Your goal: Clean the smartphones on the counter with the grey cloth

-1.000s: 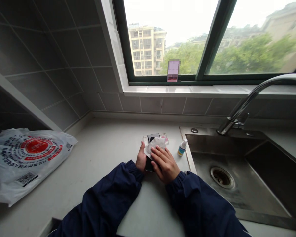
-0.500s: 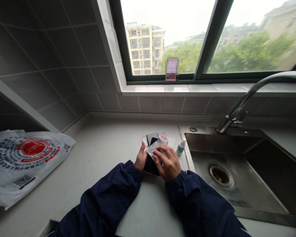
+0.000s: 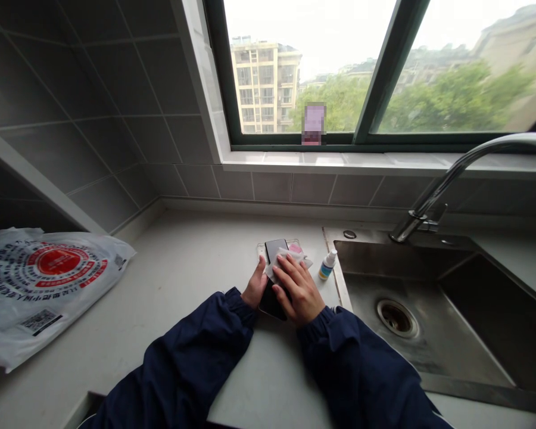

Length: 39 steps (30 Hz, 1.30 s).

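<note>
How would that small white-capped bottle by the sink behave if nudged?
The small bottle stands upright on a narrow base, so it would probably tip easily. Its rounded body looks apt to roll once down. It seems light, likely plastic, though its fill level is hard to tell.

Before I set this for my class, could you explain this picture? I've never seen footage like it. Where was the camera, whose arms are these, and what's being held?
No machine appears here. The camera is worn on a person's head, looking forward and down, so we see their own arms in navy sleeves. Their left hand holds a black smartphone, and their right hand presses a white wipe against it. On the stone countertop are a clear plastic case just behind the phone, a small dropper bottle and a printed plastic bag. To the right is a steel sink with a curved faucet.
</note>
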### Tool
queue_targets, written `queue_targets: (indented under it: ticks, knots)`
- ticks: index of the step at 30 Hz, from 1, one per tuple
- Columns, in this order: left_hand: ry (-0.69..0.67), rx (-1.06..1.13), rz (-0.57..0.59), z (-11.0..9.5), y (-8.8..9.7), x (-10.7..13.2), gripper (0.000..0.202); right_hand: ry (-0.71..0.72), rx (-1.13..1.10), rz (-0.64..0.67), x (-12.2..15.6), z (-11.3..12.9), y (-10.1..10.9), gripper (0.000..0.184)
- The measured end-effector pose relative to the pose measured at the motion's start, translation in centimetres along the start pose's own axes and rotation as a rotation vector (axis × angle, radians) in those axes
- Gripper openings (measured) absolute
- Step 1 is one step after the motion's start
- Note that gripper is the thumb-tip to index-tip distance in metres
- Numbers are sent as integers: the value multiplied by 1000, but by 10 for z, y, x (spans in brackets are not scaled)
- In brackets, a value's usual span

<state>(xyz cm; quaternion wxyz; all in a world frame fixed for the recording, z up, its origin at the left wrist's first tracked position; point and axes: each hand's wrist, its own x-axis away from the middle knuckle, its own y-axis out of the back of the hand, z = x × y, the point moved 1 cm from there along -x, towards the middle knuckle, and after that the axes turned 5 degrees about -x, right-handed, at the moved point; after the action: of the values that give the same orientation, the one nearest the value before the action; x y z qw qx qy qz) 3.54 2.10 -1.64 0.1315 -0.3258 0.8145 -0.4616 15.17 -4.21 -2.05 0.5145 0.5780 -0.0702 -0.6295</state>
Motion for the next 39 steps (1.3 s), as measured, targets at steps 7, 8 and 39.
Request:
queue_targets:
  ticks: [7,8,39]
  knots:
    - [-25,-45,37,3,-3,2,73,-57,75,8,0,-6,1,48]
    - [-29,-51,28,3,-3,2,72,-57,84,29,1,-6,0,51]
    - [1,92,-80,-14,7,0,94,131,-362,-24,2,19,3,34]
